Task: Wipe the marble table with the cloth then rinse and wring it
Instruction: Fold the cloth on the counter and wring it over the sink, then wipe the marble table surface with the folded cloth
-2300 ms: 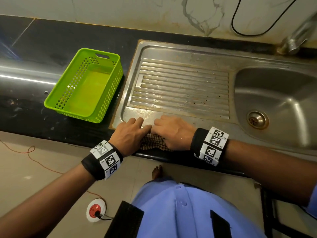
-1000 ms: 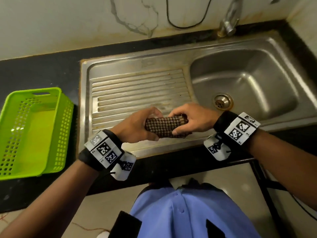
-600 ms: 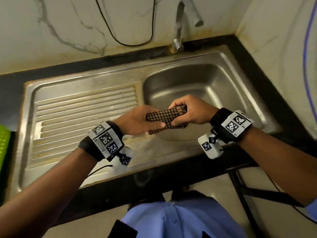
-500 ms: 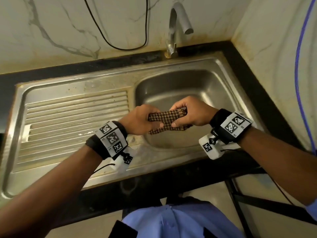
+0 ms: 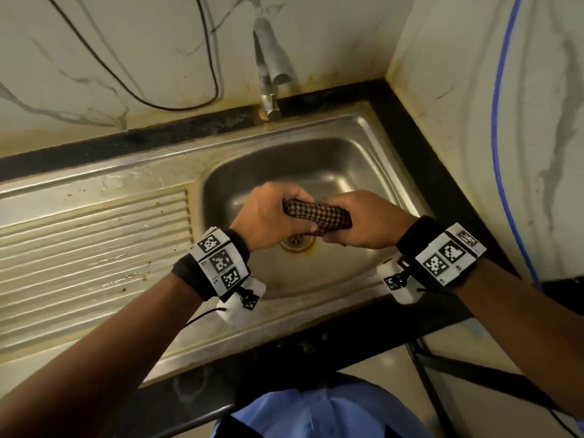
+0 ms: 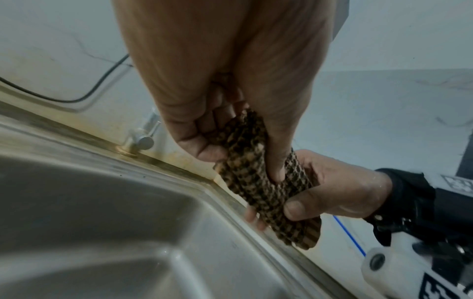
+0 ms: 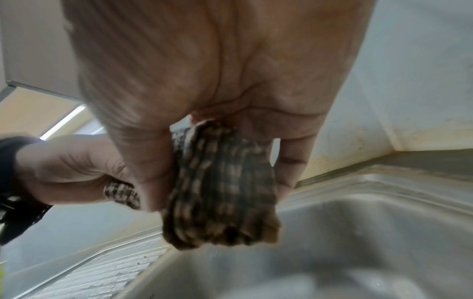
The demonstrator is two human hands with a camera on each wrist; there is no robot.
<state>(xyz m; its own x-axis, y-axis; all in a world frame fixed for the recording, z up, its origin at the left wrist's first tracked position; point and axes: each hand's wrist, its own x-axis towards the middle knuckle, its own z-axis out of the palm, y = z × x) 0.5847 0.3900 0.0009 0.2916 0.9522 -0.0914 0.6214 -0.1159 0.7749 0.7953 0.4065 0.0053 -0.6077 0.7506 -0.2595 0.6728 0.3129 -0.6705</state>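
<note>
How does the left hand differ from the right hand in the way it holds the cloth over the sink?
The left hand grips the higher end of the cloth; the right hand grips the lower end. The left hand sits above the drain; the right hand is nearer the sink's right wall. Both curl round the folded cloth, above the basin.

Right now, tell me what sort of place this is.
Most likely a home kitchen or a wash area. A steel sink with a ribbed drainboard is set into a dark stone counter, a tap stands at a marble-patterned wall, and both hands hold a checked cloth over the basin.
</note>
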